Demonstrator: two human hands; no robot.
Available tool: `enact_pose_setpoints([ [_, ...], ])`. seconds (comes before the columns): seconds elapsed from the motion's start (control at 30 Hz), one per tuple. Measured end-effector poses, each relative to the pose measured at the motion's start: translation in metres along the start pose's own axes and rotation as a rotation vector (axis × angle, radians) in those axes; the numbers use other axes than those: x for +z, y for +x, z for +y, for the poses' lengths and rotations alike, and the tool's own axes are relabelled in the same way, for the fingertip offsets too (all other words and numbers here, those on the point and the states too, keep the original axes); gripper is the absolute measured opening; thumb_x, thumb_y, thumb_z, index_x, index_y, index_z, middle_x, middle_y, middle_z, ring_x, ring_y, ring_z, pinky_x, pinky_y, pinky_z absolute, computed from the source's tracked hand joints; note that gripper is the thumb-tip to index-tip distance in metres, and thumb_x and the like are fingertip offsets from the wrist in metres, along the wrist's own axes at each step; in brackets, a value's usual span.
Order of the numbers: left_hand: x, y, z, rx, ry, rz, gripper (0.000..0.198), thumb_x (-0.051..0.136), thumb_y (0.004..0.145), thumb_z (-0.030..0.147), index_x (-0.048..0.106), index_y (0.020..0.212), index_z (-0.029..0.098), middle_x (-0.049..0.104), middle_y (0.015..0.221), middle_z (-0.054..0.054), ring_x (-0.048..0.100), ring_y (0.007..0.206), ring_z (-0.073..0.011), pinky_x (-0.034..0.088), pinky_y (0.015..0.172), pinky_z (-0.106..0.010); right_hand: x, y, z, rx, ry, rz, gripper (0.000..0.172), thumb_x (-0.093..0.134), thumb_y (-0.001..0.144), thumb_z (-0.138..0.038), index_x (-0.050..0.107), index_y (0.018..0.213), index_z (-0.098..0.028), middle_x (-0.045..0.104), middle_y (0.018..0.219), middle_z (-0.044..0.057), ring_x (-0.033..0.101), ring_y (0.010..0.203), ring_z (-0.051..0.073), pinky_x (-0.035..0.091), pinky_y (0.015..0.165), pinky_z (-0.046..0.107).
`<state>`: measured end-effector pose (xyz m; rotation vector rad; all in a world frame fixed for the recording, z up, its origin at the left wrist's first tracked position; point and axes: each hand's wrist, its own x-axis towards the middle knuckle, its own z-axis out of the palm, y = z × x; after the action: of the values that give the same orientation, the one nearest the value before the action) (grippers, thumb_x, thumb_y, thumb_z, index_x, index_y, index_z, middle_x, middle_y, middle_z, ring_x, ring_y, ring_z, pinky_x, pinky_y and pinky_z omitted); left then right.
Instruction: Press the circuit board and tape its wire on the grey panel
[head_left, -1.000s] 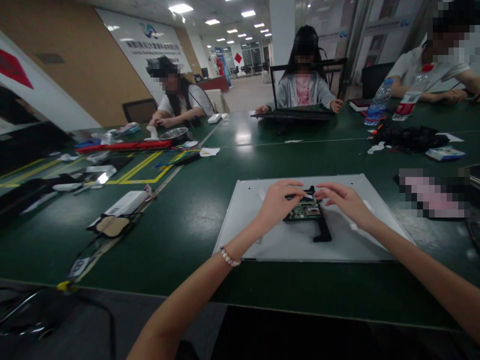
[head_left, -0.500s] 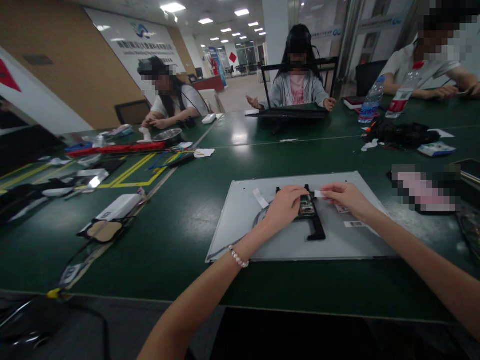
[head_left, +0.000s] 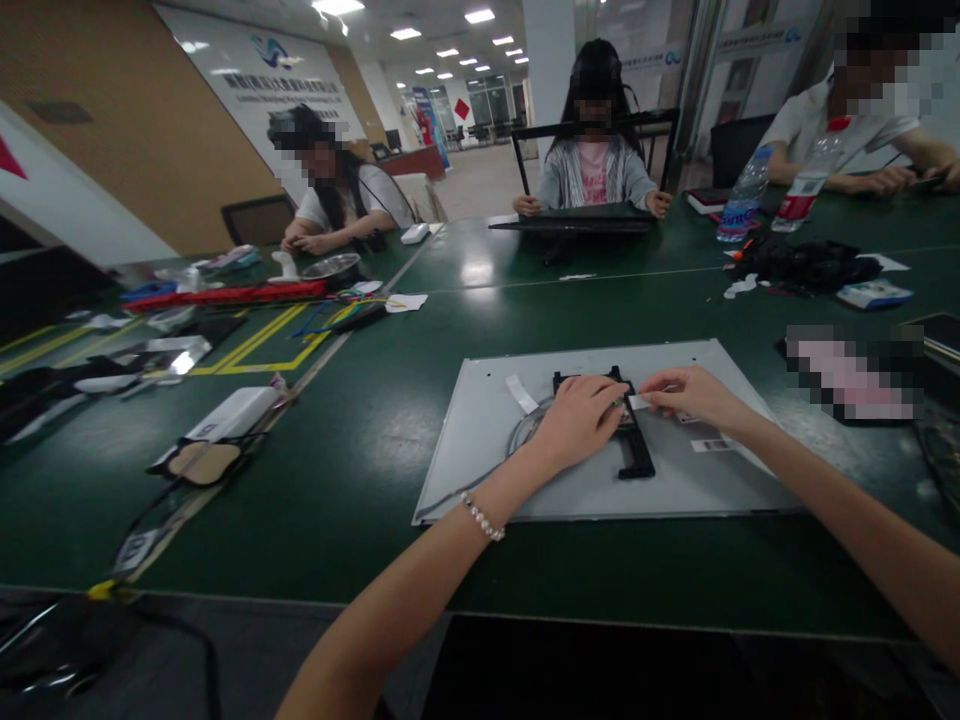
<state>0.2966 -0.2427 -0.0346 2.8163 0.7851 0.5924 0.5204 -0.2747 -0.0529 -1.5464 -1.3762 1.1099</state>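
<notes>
A grey-white flat panel (head_left: 465, 450) lies on the green table, with a black plastic bracket (head_left: 637, 450) on its middle. Inside the bracket sits a small circuit board (head_left: 624, 416), mostly covered by my left hand (head_left: 581, 420), which lies over it with fingers stretched forward. Between thumb and fingertips my right hand (head_left: 686, 395) pinches a white flat strip (head_left: 637, 402) at the bracket's right edge. A grey cable (head_left: 480, 477) loops out to the left from under my left hand. A separate white strip (head_left: 520, 393) rests on the panel.
Across the table a person holds a black frame (head_left: 521, 165) above a dark flat base (head_left: 574, 222). Two bottles (head_left: 742, 200) and black cables (head_left: 810, 268) lie to the right, near a phone (head_left: 855, 375). On the left are a white device (head_left: 236, 412) and a red strip (head_left: 225, 295).
My left hand has slid slightly right and now covers more of the circuit board. My right hand has barely moved, still pinching the white strip. The person opposite has brought a hand to the frame.
</notes>
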Motion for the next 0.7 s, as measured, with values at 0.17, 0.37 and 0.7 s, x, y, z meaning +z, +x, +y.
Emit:
enact_pose_setpoints([
  [0.17, -0.002, -0.003, 0.003, 0.056, 0.043, -0.044, 0.036, 0.044, 0.099, 0.033, 0.054, 0.131, 0.019, 0.058, 0.13, -0.009, 0.047, 0.126, -0.0225, 0.033, 0.108, -0.043, -0.004, -0.002, -0.003, 0.052, -0.042, -0.082, 0.025, 0.075, 0.072, -0.038, 0.072, 0.086, -0.018, 0.07, 0.072, 0.004, 0.061, 0.059, 0.013, 0.048, 0.053, 0.025],
  [0.37, -0.004, -0.003, 0.004, 0.091, 0.052, -0.053, 0.036, 0.043, 0.1, 0.035, 0.056, 0.13, 0.019, 0.056, 0.131, -0.008, 0.045, 0.128, -0.0216, 0.032, 0.109, -0.042, -0.004, 0.001, 0.007, -0.018, -0.067, -0.152, 0.026, 0.071, 0.075, -0.038, 0.07, 0.092, -0.018, 0.072, 0.079, 0.005, 0.065, 0.067, 0.015, 0.051, 0.061, 0.029],
  [0.7, -0.003, -0.004, 0.0, 0.175, 0.059, -0.093, 0.031, 0.047, 0.098, 0.035, 0.063, 0.121, 0.02, 0.054, 0.134, -0.009, 0.04, 0.134, -0.024, 0.032, 0.111, -0.045, 0.005, -0.002, 0.009, -0.265, -0.298, -0.057, 0.019, 0.063, 0.079, -0.034, 0.07, 0.089, -0.02, 0.073, 0.079, 0.005, 0.068, 0.067, 0.019, 0.052, 0.062, 0.033],
])
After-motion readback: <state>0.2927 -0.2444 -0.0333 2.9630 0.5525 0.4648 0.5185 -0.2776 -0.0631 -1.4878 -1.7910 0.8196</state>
